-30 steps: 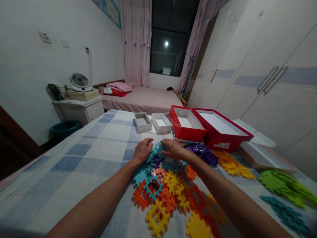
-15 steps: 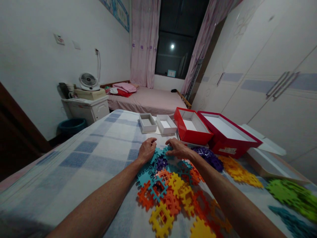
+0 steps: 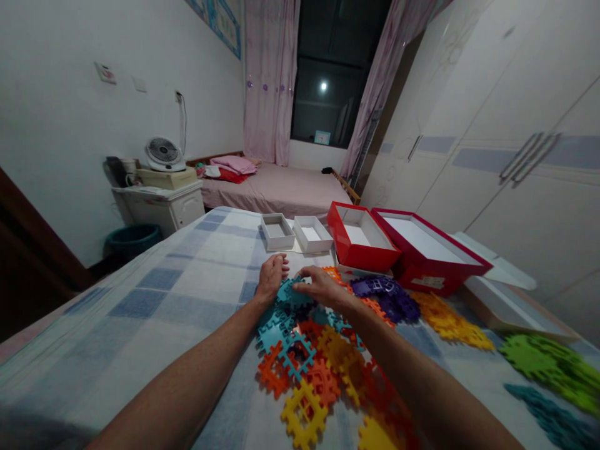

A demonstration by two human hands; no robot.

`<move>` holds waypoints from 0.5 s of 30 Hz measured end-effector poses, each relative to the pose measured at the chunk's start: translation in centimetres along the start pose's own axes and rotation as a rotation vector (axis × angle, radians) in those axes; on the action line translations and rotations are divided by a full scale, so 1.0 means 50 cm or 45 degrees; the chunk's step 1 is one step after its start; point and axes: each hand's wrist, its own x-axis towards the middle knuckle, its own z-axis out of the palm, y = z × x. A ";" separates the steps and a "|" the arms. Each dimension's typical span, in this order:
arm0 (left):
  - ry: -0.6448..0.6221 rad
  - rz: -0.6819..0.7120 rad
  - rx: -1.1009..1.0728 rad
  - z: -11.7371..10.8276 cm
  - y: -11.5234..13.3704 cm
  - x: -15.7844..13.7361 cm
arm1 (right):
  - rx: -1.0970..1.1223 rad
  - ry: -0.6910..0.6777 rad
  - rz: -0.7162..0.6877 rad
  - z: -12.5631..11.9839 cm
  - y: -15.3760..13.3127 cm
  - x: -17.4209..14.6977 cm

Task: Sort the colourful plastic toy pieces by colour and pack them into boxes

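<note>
At the far end of a mixed pile of plastic interlocking building pieces, my right hand (image 3: pixel 322 286) has its thumb and fingers closed on a light-blue interlocking piece (image 3: pixel 289 291). My left hand (image 3: pixel 272 276) rests on its side just left of that piece, fingers curled in; whatever they hold, if anything, is hidden. Nearer to me lie more blue pieces (image 3: pixel 298 354), orange pieces (image 3: pixel 274 370) and yellow pieces (image 3: pixel 304 414), overlapping one another. My right forearm covers part of the pile.
Beyond my hands stand two small white boxes (image 3: pixel 277 241), a red box (image 3: pixel 370 255) and a dark-red box (image 3: pixel 422 278). Along the right lie heaps of purple pieces (image 3: pixel 389 299), orange-yellow pieces (image 3: pixel 452 322), green pieces (image 3: pixel 550 369) and teal pieces (image 3: pixel 548 409). A checked cloth (image 3: pixel 154 325) covers the surface.
My right hand has moved left, toward my left hand, and now pinches a light-blue piece. My left hand has curled more and shifted slightly. Orange pieces once behind the right arm now show.
</note>
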 end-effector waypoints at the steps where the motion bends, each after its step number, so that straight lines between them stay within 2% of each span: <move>1: 0.004 -0.006 -0.024 -0.001 0.001 0.000 | -0.154 0.045 0.016 0.008 0.000 0.005; 4: 0.003 -0.020 -0.078 -0.001 0.001 -0.001 | -0.394 -0.012 0.051 0.016 0.001 0.015; 6: 0.004 -0.024 -0.105 0.000 0.001 -0.002 | -0.382 -0.109 0.059 0.014 -0.001 0.016; 8: 0.004 -0.024 -0.127 0.001 0.001 -0.001 | -0.334 -0.127 0.033 0.014 -0.004 0.015; 12: 0.004 -0.017 -0.154 -0.001 0.002 -0.001 | -0.199 0.023 -0.007 0.023 -0.001 0.015; 15: 0.016 -0.005 -0.155 -0.002 0.003 -0.002 | 0.051 0.149 0.033 0.019 0.011 0.017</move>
